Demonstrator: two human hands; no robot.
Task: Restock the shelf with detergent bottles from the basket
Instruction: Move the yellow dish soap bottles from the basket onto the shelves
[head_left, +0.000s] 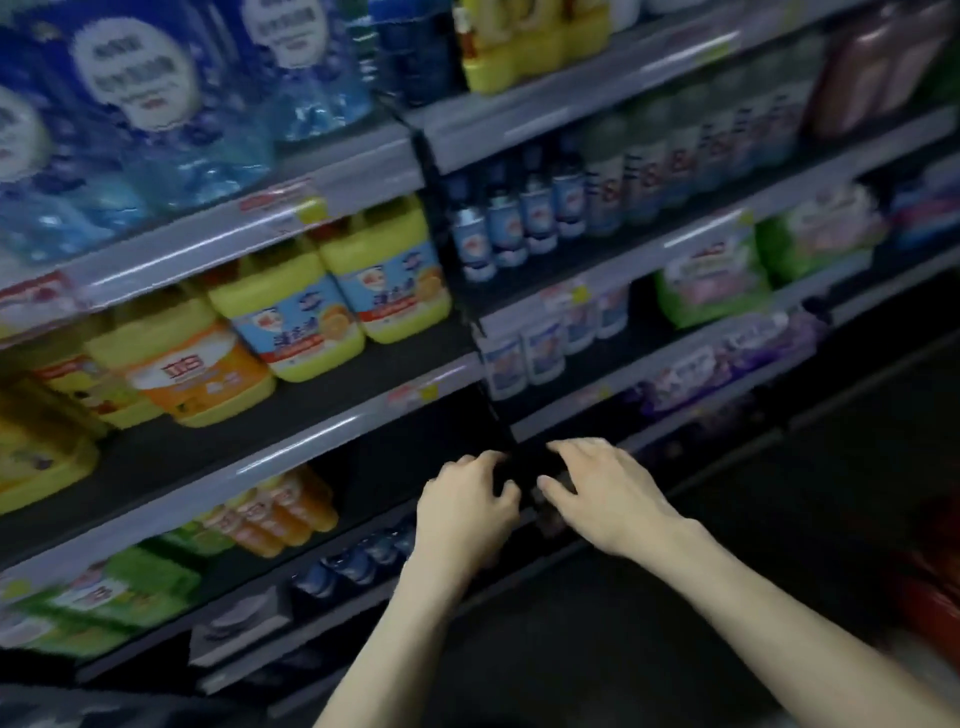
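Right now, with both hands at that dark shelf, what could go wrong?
1. The left hand and right hand work in deep shadow and blur. Whether they hold anything cannot be told, so a slip might go unseen.
2. The blue bottles sit close beside the left forearm and could be knocked over.

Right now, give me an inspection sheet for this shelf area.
Surface: grey-edged shelf, dark deck, price tags on its lip.
Job's things: yellow detergent bottles standing on that shelf; red blur at right, possibly the basket.
Clutter: nothing seen.
Hands: left hand and right hand close together low at the dark upright, fingers curled; grip unclear.
Cables: nothing seen.
Surroundings: blue bottles above, green packs at right; picture blurred.
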